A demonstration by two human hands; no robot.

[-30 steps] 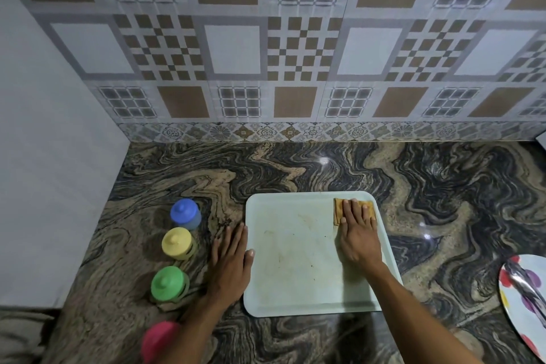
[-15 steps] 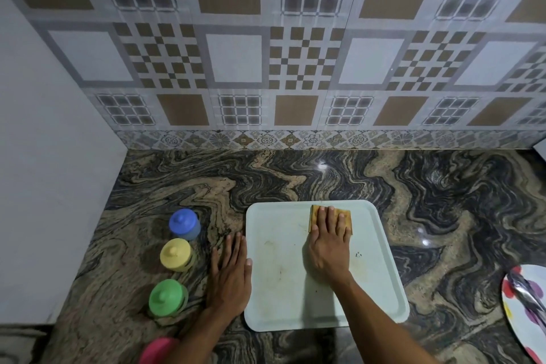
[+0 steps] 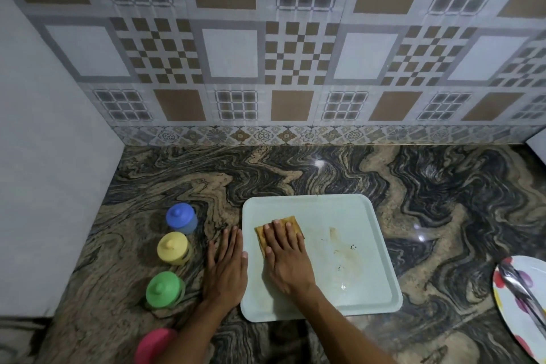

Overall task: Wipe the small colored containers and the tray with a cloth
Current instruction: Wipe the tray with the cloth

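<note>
Head view: your right hand (image 3: 288, 257) presses flat on the cloth (image 3: 277, 229) at the tray's (image 3: 381, 248) left side; your left hand (image 3: 226, 267), fingers spread and empty, steadies its edge, beside the containers (image 3: 172, 247).

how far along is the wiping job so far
In hand: the right hand presses the cloth on the tray's left part. Left: brown smears on its right half. The four containers stand off the tray; whether they were wiped can't be told.
</note>
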